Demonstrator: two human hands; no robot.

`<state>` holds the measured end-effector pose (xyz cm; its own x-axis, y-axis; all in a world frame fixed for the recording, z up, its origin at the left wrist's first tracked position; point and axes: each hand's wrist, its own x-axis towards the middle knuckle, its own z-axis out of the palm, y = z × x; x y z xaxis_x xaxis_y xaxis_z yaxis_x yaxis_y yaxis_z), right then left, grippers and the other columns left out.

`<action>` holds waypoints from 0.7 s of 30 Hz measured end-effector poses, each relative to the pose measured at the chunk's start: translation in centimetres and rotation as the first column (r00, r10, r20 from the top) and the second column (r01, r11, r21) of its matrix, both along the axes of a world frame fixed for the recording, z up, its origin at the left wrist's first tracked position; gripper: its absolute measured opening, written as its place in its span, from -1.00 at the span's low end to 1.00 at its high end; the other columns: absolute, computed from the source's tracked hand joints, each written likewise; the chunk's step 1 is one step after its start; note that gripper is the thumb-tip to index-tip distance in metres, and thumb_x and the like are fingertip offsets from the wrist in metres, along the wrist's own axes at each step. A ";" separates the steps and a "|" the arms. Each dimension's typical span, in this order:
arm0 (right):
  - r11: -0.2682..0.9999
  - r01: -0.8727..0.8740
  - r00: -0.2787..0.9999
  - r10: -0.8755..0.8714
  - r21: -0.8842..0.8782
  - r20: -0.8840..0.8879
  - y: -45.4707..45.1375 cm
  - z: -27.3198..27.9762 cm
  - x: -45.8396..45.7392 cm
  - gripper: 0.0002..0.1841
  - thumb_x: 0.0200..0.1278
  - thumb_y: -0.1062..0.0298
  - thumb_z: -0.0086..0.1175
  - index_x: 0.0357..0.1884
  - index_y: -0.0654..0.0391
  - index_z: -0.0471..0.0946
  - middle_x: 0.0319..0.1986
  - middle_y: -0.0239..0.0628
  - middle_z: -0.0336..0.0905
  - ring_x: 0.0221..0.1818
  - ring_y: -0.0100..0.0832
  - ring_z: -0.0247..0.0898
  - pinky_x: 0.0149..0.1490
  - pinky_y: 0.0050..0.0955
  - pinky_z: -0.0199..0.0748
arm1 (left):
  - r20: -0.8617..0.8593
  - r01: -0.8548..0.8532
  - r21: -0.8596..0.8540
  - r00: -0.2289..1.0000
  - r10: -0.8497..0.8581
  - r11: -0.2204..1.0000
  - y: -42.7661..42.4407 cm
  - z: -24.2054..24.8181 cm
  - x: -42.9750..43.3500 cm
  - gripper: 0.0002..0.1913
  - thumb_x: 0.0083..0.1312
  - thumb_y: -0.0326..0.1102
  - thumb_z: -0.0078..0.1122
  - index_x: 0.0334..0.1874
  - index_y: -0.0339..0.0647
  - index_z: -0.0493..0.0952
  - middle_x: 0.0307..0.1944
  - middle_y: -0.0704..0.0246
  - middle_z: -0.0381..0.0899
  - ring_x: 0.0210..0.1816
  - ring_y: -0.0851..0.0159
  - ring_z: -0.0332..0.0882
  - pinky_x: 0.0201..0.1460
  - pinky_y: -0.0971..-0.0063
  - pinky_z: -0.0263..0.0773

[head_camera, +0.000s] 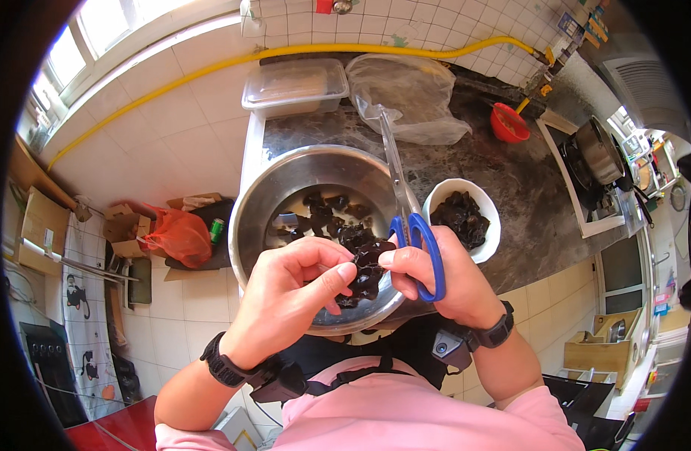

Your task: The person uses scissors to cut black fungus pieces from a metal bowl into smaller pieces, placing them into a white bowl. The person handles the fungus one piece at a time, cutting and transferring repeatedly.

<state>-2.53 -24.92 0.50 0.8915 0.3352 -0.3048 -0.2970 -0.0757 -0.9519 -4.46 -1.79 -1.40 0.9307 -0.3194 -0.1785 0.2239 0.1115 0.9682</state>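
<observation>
My left hand (300,287) pinches a dark, wet piece of wood ear fungus (368,270) over the near part of a large steel basin (255,191). With my right hand (436,270) I hold blue-handled scissors (402,186), their blades pointing away from me, while its thumb and a finger touch the same fungus. More dark pieces (320,214) lie in shallow water in the basin. Right of the basin, a white bowl (494,231) holds more dark fungus (461,217). Whether the scissor blades are fully together is hard to tell.
Behind the basin are a lidded plastic container (295,87) and a clear plastic bag (407,96). A red bowl (509,123) stands at the back right, near a gas stove (596,225) with a steel pot (599,152). A yellow gas hose (351,49) runs along the wall.
</observation>
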 end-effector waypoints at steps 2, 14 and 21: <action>1.000 0.003 1.000 -0.003 -0.006 0.003 0.0 -0.1 -0.1 -0.76 0.45 0.24 0.29 -0.29 0.22 0.61 -0.62 -0.45 0.46 -0.59 -0.61 0.31 -0.44 -0.54 0.14 | -0.007 -0.004 0.016 1.000 0.004 1.000 0.0 0.1 0.0 -0.83 0.59 -0.40 0.34 0.01 -0.41 0.67 -0.20 0.40 0.74 -0.21 0.49 0.70 -0.22 0.59 0.62; 0.994 0.055 0.998 -0.056 0.090 0.012 1.0 0.0 -0.8 -0.73 0.59 0.26 0.25 -0.27 0.27 0.65 -0.60 -0.44 0.53 -0.57 -0.67 0.36 -0.46 -0.61 0.22 | 0.177 -0.112 0.024 0.979 0.106 0.993 -0.7 0.4 -0.9 -0.79 0.49 -0.54 0.37 0.10 -0.39 0.63 -0.08 0.29 0.69 -0.16 0.39 0.73 -0.20 0.52 0.71; 0.994 0.025 0.999 -0.020 0.109 -0.043 1.4 0.7 -1.2 -0.74 0.49 0.25 0.25 -0.27 0.26 0.62 -0.55 -0.39 0.53 -0.58 -0.58 0.35 -0.42 -0.54 0.22 | 0.511 -0.148 0.276 0.859 -0.015 0.950 -0.2 -0.6 -1.2 -0.70 0.32 -0.66 0.49 0.08 -0.47 0.69 0.04 0.22 0.72 -0.02 0.34 0.78 0.02 0.52 0.76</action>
